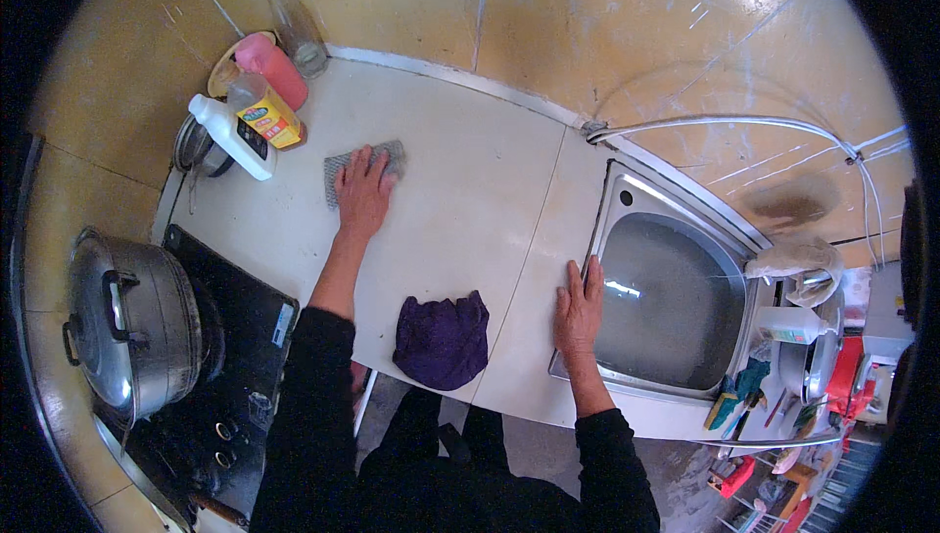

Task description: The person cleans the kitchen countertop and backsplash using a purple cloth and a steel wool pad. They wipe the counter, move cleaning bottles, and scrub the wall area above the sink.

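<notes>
My left hand [363, 194] lies spread on a grey cloth [399, 157], pressing it against the white countertop [470, 217] near the bottles. My right hand [579, 307] rests with extended fingers at the left rim of the metal sink [598, 239] and holds nothing. Cloudy water [668, 298] stands in the sink. A crumpled dark purple cloth [442, 342] lies at the counter's front edge, between my arms and touched by neither hand.
Back left stand a white bottle [235, 138], a yellow-labelled bottle [268, 113], a pink container [273, 70] and a glass bottle [297, 30]. A large lidded steel pot [139, 324] sits on the black stove [242, 283]. Right of the sink are a white bottle [789, 325] and a sponge [721, 410].
</notes>
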`<state>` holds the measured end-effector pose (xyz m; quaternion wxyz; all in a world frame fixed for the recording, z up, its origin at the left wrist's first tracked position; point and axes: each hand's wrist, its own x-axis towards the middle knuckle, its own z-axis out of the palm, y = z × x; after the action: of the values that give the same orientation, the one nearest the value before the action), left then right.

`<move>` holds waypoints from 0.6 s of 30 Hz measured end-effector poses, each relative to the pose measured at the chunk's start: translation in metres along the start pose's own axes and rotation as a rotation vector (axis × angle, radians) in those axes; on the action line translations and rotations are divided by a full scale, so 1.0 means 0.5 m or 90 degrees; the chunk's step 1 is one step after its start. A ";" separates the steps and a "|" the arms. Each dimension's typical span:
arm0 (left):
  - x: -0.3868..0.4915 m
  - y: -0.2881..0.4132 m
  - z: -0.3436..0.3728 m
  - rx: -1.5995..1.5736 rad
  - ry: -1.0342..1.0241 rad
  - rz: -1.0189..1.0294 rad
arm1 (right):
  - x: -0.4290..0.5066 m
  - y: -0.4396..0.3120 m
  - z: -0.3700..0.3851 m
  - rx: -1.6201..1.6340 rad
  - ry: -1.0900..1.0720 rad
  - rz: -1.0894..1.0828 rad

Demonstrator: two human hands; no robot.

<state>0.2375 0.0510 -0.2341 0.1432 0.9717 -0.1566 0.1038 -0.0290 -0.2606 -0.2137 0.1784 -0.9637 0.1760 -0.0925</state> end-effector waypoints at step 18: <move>0.035 0.135 -0.009 0.025 -0.120 0.099 | 0.010 -0.022 0.047 0.029 0.082 -0.020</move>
<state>0.2304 -0.0136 -0.2088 0.1007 0.9647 -0.2420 0.0258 -0.0151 -0.2455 -0.2304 0.1872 -0.9540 0.1700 -0.1612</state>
